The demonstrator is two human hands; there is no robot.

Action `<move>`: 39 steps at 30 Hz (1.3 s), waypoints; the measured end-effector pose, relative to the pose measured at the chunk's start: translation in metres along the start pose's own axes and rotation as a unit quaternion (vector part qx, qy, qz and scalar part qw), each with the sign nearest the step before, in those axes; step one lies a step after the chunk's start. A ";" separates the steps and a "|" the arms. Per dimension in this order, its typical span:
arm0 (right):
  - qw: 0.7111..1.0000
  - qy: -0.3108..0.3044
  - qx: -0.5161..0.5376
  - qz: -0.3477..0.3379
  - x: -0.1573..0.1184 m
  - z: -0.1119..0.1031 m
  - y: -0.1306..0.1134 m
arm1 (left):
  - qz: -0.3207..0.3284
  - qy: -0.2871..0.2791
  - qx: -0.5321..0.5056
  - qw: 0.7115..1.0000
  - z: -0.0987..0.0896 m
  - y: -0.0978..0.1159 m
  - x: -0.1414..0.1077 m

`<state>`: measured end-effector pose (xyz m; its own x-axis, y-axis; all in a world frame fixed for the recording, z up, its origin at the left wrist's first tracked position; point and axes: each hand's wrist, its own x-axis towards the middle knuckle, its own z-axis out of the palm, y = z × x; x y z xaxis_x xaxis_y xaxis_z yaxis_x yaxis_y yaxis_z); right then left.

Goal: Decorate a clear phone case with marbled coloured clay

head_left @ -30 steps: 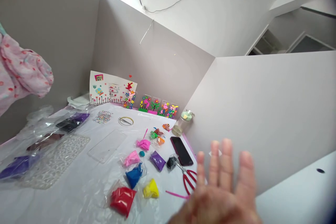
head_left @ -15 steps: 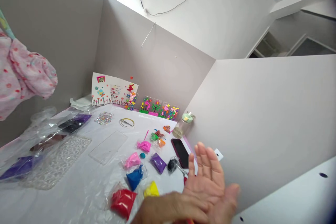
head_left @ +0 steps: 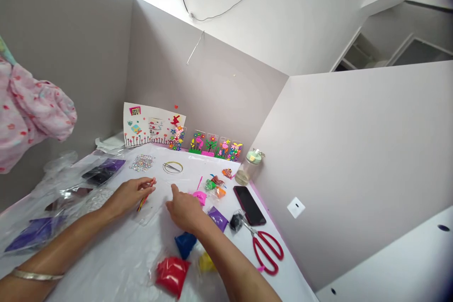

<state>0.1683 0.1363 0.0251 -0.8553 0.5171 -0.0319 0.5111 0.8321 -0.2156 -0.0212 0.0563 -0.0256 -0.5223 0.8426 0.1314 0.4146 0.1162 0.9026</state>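
Note:
My left hand (head_left: 136, 192) is over the clear plastic sheet (head_left: 146, 219), its fingers closed on a thin twisted strip of orange, red and dark clay (head_left: 142, 203). A small orange-red bit shows at its fingertips. To its right, my right hand (head_left: 186, 210) hovers near the sheet's right edge, index finger and thumb apart with nothing visible between them. The bag of pink clay (head_left: 200, 197) and the bag of blue clay (head_left: 185, 245) lie beside it, partly covered by the hand and forearm. A purple clay bag (head_left: 218, 218) is just right of the wrist.
Red-handled scissors (head_left: 269, 251), a phone (head_left: 249, 205) and a bottle (head_left: 249, 167) line the right side. A red clay bag (head_left: 172, 276) lies in front. Rhinestones (head_left: 142, 163), decorated cards (head_left: 212, 144) and a drawing (head_left: 152, 125) are at the back, plastic bags (head_left: 35, 233) at left.
Both hands have moved from close in front, palm up and overlapping, out to the clear sheet and apart. The strip in my left hand and the scissors now show.

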 end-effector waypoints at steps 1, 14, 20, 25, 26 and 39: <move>1.000 0.004 -0.025 0.002 0.007 0.005 -0.003 | 0.001 0.000 0.005 1.000 0.005 -0.004 -0.001; 0.848 0.101 0.506 0.123 0.031 0.023 0.010 | -0.084 -0.008 -0.218 0.972 0.005 0.017 -0.024; 0.735 0.031 0.673 0.075 0.002 0.006 0.006 | -0.027 0.018 -0.268 0.963 0.013 0.070 -0.051; 0.664 0.068 0.744 0.034 -0.037 -0.006 -0.003 | 0.051 0.049 -0.206 0.976 0.027 0.086 -0.071; 0.669 0.079 0.739 0.028 -0.042 -0.007 -0.005 | 0.059 0.054 -0.184 0.980 0.029 0.086 -0.074; 0.705 0.106 0.701 -0.030 -0.057 -0.009 -0.013 | 0.166 0.080 -0.018 0.983 0.017 0.083 -0.084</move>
<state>0.2107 0.0978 0.0388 -0.7642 0.6310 0.1335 -0.2388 -0.0845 -0.9674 0.0700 0.0043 0.0316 -0.4744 0.7363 0.4824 0.5575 -0.1728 0.8120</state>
